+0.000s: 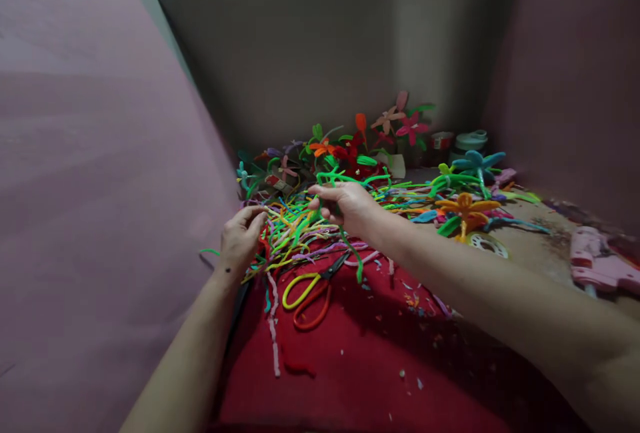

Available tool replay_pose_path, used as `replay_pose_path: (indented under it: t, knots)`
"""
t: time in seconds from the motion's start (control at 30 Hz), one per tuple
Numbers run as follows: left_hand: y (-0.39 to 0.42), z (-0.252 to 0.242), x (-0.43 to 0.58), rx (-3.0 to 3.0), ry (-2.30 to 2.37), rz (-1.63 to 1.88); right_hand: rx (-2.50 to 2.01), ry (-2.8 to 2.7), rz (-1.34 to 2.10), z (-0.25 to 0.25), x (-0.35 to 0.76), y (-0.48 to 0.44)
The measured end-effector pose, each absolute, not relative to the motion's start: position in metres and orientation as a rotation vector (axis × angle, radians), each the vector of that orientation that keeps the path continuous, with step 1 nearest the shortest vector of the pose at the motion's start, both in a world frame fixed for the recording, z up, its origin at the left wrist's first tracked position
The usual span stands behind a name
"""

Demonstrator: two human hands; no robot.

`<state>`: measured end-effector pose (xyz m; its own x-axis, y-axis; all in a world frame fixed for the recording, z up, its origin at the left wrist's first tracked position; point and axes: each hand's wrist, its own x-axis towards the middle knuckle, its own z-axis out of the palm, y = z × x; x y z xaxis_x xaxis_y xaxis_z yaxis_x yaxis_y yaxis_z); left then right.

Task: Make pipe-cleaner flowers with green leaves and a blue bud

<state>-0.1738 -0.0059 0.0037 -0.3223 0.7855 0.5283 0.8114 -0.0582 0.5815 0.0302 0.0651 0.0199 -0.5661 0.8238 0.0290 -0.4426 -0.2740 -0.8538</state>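
Green fuzzy stem (359,266) is in the right hand (340,205), above the near part of the pile, its lower end trailing past the wrist. The right fingers pinch it, thumb against forefinger; more green strands stick out above, though I cannot tell which belong to this piece. The left hand (243,236) is at the pile's left edge, fingers bent, a red fuzzy stem (265,244) just below them; whether they pinch anything, I cannot tell.

Around both hands spreads the pile of fuzzy stems (290,227), loose and tangled. Just in front lie the scissors (327,274), blades toward the pile.

Judging by form, several flowers look made up: an orange flower (465,206) and a blue flower (479,163) at the right, a pink flower (413,127) among others behind. No petals show on the held green piece, so it seems unfinished, and much of the pile looks unworked.

Most room is toward the wearer, where the red surface (360,373) carries scraps and a few short lengths. A pale pink wall (110,206) rises close by the left forearm; flowers crowd the back. Rightward, a tape roll (487,246) and a pink glue gun (600,261) sit beyond the right forearm.
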Motion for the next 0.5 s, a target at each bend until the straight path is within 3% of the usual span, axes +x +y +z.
replay_pose_path:
  t: [0.2,0.5]
  knots:
    - [-0.009,0.031,-0.098,-2.205,-1.997,-1.679,-0.671,-1.251,2.011,0.009,0.047,0.036]
    - [-0.008,0.025,-0.060,-2.385,-2.285,-1.998,-0.655,-1.294,2.100,-0.001,0.084,0.029]
